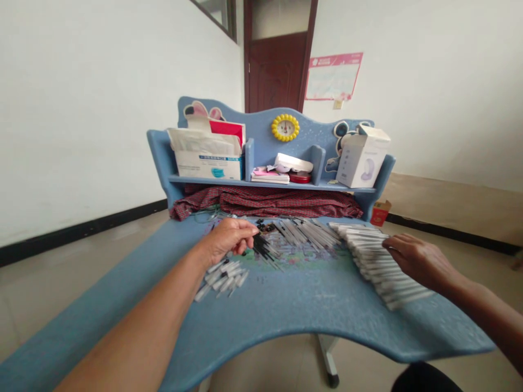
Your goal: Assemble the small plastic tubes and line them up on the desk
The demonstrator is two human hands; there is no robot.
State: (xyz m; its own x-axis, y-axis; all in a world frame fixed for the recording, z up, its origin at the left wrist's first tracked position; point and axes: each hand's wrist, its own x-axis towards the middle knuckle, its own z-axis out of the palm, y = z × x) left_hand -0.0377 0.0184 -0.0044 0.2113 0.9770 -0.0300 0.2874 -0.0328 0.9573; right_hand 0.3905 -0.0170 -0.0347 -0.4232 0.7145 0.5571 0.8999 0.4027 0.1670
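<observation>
My left hand (231, 238) reaches over the blue desk (286, 310), fingers curled and pinched at a small pile of black pen refills (265, 247). What the fingertips hold is too small to name. Just under that hand lies a heap of short clear pen caps (223, 277). My right hand (417, 258) rests on a long row of white pen barrels (379, 261) at the right, fingers bent over them. Between the hands lies a fan of grey pen tubes (306, 231).
A red checked cloth (269, 201) lies under the desk's shelf. The shelf holds a mask box (208, 163), a stack of booklets (272, 174), a red tin (300, 177) and a white carton (362, 158). A small red box (381, 212) sits on the floor at right.
</observation>
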